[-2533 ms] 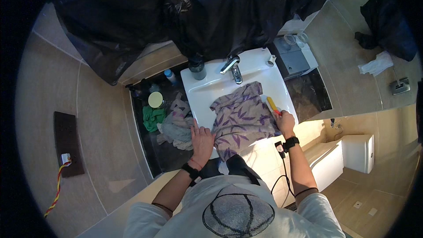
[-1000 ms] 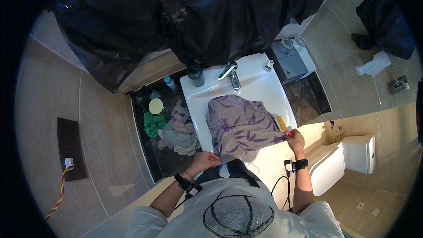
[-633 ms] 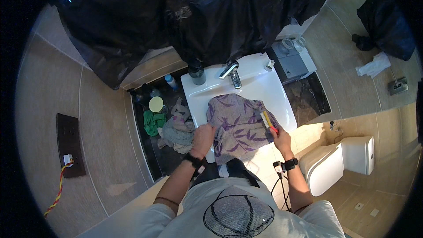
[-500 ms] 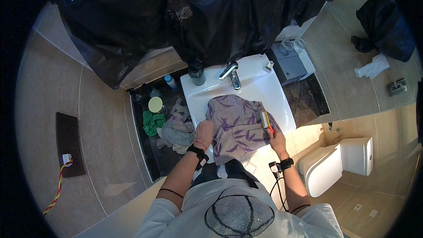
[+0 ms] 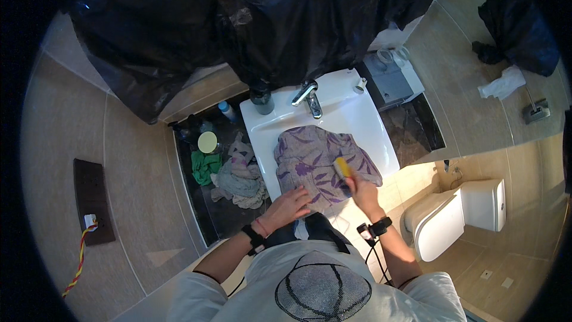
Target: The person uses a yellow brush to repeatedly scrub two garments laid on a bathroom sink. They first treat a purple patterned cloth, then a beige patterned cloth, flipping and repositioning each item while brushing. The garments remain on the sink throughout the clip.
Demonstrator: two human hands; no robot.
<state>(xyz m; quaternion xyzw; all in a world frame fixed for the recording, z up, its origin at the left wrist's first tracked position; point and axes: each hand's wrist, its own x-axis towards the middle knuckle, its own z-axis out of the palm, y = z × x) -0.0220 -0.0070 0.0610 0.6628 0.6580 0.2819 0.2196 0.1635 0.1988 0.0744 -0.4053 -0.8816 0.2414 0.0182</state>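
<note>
A grey cloth with purple leaf shapes [image 5: 304,154] lies spread over the white sink [image 5: 374,125] and its near edge. My right hand [image 5: 364,194] grips a scrub brush [image 5: 342,168] with a yellow head, which is over the right half of the cloth. My left hand [image 5: 291,204] lies on the cloth's near left part, fingers stretched out. Behind the cloth stands a chrome faucet [image 5: 313,106].
On the dark counter left of the sink lie a heap of grey cloths [image 5: 238,179], a green cloth [image 5: 205,166] and a round pale lid [image 5: 207,142]. A dark bottle [image 5: 262,101] stands at the sink's back left. A white toilet [image 5: 440,232] is at right.
The brush in my right hand has moved left, further onto the cloth. My left hand has come nearer and rightward from the cloth's left edge, its fingers unfolding. The cloth's near edge has shifted.
</note>
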